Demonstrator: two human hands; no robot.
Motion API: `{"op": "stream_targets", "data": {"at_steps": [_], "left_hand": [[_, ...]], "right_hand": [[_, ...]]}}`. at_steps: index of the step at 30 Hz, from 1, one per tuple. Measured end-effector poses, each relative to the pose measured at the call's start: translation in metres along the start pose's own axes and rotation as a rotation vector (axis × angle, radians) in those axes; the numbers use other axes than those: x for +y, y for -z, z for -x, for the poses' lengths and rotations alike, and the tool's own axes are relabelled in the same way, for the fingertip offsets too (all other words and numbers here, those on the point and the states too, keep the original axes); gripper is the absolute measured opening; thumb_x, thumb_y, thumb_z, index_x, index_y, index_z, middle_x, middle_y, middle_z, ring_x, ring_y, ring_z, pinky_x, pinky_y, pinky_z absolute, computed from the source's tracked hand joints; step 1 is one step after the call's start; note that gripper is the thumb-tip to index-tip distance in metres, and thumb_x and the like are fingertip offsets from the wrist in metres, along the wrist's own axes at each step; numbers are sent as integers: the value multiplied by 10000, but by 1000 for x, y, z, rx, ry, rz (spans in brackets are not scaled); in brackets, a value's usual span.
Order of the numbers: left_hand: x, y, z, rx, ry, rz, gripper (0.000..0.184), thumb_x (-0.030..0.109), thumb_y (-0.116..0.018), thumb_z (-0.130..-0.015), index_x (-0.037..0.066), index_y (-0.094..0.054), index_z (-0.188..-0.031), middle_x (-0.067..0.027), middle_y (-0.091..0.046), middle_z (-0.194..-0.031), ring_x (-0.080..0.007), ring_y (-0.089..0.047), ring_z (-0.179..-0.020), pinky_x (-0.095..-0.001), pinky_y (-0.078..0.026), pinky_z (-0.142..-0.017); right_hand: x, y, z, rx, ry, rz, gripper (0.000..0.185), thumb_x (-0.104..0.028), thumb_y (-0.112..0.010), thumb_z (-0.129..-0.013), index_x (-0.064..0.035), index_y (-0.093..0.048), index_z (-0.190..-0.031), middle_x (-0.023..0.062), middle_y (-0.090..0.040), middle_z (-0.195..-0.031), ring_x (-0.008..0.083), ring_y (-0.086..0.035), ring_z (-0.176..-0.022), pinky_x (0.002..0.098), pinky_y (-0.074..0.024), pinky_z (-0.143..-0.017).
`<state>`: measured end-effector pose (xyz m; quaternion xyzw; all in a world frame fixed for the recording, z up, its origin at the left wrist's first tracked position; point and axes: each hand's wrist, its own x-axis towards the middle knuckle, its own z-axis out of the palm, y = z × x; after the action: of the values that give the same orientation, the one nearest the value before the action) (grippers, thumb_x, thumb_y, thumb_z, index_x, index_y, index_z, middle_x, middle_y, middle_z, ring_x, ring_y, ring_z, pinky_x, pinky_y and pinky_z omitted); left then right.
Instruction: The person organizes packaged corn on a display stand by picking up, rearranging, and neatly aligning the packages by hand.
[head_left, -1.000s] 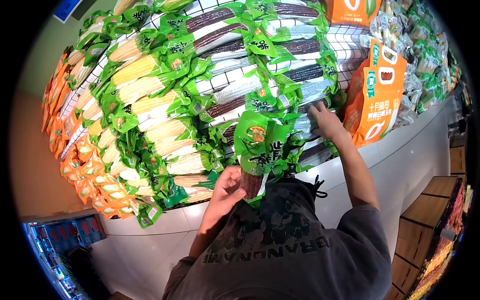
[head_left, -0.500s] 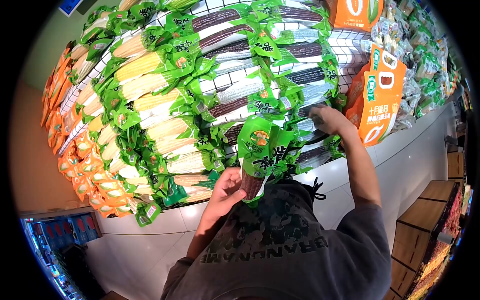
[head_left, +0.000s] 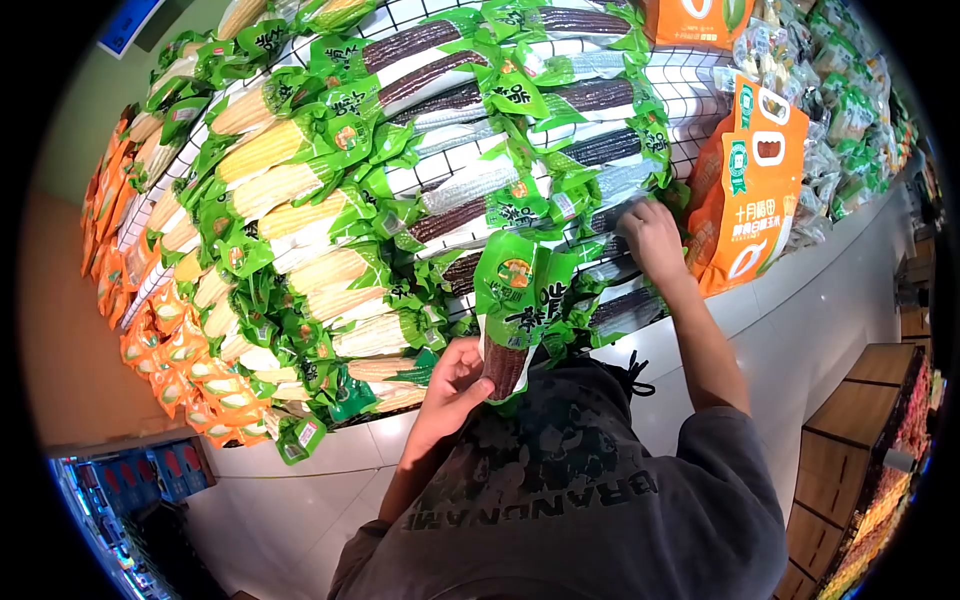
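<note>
My left hand (head_left: 447, 398) is closed around the lower end of a packaged purple corn cob (head_left: 508, 368). Its green-and-white wrapper stands upright in front of my shirt, dark kernels showing near my thumb. Over at the right side of the display, my right hand (head_left: 655, 240) has its fingers curled down onto a packaged dark corn cob (head_left: 612, 216); the fingertips are partly hidden. Another packaged dark cob (head_left: 622, 308) lies just below that hand. A packaged pale-grey cob (head_left: 622, 180) sits just above it.
Packaged yellow corn (head_left: 262, 150) and more purple cobs (head_left: 412, 45) lie in rows on a white grid-patterned surface (head_left: 685, 95). An orange carry bag (head_left: 748, 190) stands right of my right hand. Small orange packs (head_left: 165, 345) pile at left. Wooden drawers (head_left: 838, 460) are behind at right.
My right hand's fingers have drawn closer together on the dark corn package. The left hand still holds its cob in nearly the same place. The view has shifted slightly.
</note>
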<state>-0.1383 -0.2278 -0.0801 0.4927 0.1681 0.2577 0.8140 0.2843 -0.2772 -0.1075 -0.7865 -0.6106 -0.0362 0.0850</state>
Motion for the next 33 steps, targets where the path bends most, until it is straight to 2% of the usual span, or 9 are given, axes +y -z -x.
{"op": "stream_targets", "data": {"at_steps": [3,7,11,16,23,26,29,30,33], "left_hand": [[1,-3,-3,-2,17,3,461,47,-696,-1012,4,-490,-1423,-106,-651,-1358,-171,-612,-1248,-327,-444,-1073],[6,-6,-7,-19,12,-33,453,38,-687,-1016,3,-492,-1423,-110,-652,-1364,-170,-617,-1242,-328,-446,-1071],[5,-5,-10,-41,20,-47,441,28,-677,-1020,-2,-494,-1420,-119,-653,-1378,-178,-622,-1257,-339,-452,-1082],[-2,-13,-18,17,46,-82,423,-53,-644,-1019,0,-502,-1413,-104,-658,-1353,-172,-634,-1237,-329,-479,-1057],[-10,-25,-24,109,127,-238,395,-49,-676,-1009,-5,-539,-1377,-72,-678,-1243,-127,-642,-1141,-288,-491,-1001],[-12,-26,-25,125,156,-294,356,-33,-669,-1020,-3,-553,-1355,-66,-687,-1222,-120,-643,-1124,-288,-502,-978],[-14,-31,-29,116,211,-277,334,-15,-666,-1029,-7,-557,-1345,-61,-690,-1215,-118,-642,-1113,-292,-508,-967],[-16,-32,-31,101,209,-257,334,-10,-665,-1032,-10,-554,-1347,-59,-691,-1207,-117,-643,-1104,-292,-509,-969],[-19,-41,-36,63,223,-238,344,-15,-669,-1027,-15,-547,-1349,-53,-695,-1179,-121,-645,-1080,-297,-508,-980]], "right_hand": [[-13,-5,14,427,-126,131,247,-214,-796,-859,-134,-750,-1088,77,-648,-1279,349,-509,-1357,539,-366,-1155],[-25,-11,22,366,-394,-29,294,-240,-796,-900,-157,-741,-1176,135,-535,-1457,412,-393,-1440,604,-288,-1169],[-23,0,28,218,-251,-103,621,-333,-868,-822,-202,-646,-1387,236,-366,-1608,480,-286,-1513,629,-235,-1225],[-10,7,23,127,-360,-241,1032,-261,-1013,-613,-184,-521,-1517,242,-285,-1671,476,-252,-1562,537,-341,-1244],[-17,16,29,129,-377,-243,975,-159,-960,-702,-167,-501,-1563,232,-269,-1702,493,-236,-1570,552,-326,-1256],[-33,15,38,335,-298,-287,696,-52,-840,-824,-103,-600,-1476,242,-360,-1655,521,-256,-1552,548,-333,-1248],[-60,39,50,357,-231,-647,401,-76,-709,-966,-56,-671,-1365,214,-607,-1435,405,-508,-1393,459,-414,-1173],[-69,41,53,376,-223,-913,313,-101,-635,-1046,-42,-675,-1350,169,-690,-1318,284,-638,-1230,378,-476,-1081],[-91,58,74,120,-376,-1417,358,-179,-595,-1107,-59,-594,-1445,30,-694,-1106,92,-612,-940,250,-506,-867]]}}
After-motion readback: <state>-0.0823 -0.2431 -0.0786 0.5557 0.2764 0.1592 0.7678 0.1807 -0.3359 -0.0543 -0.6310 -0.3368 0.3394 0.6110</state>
